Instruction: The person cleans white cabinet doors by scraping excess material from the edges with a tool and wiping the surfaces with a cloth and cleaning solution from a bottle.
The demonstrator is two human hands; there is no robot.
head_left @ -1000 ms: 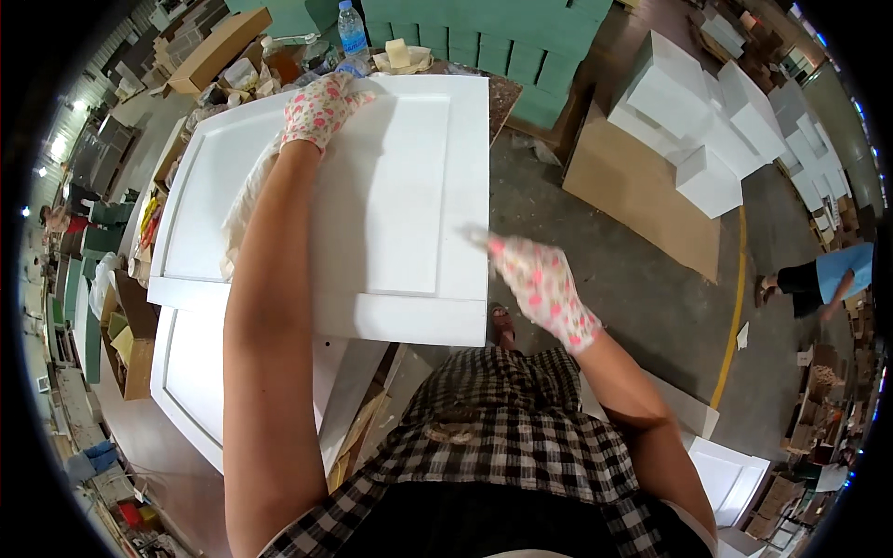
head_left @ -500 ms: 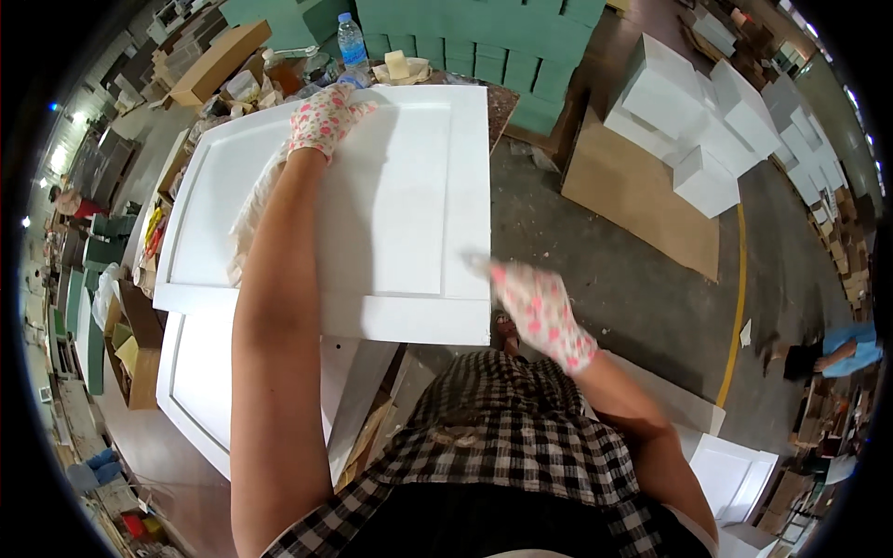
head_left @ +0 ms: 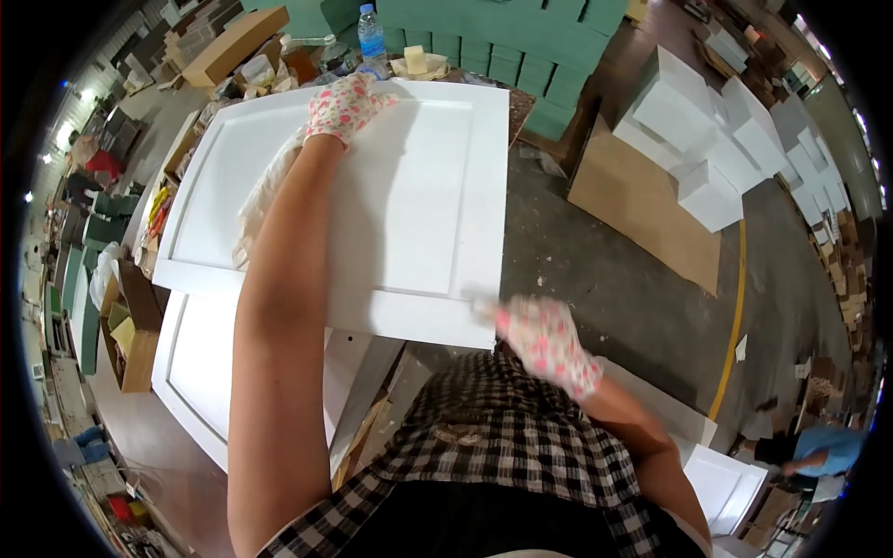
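Observation:
A white recessed-panel cabinet door [head_left: 423,200] lies in front of me, overlapping a second white panel door [head_left: 200,363] below it. My left hand [head_left: 346,109], in a white glove with pink flowers, is closed at the door's far edge. From under it a crumpled off-white cloth [head_left: 256,209] trails along my forearm, partly hidden. My right hand [head_left: 544,339], in a matching glove, is closed beside the door's near right corner. A small pale piece [head_left: 484,305] sticks out of its fingers over the door's edge, too smeared by motion to name.
Beyond the door stand a water bottle [head_left: 370,35], a yellowish block [head_left: 415,60] and a long cardboard box [head_left: 234,45]. Green stacked pieces [head_left: 474,33] rise behind. White boxes [head_left: 674,102] sit on a brown board [head_left: 642,200] at right. A person in blue [head_left: 823,451] is far right.
My right hand has moved down toward the door's near right corner with the pale piece. My left hand keeps its place on the door. The whole view has shifted slightly.

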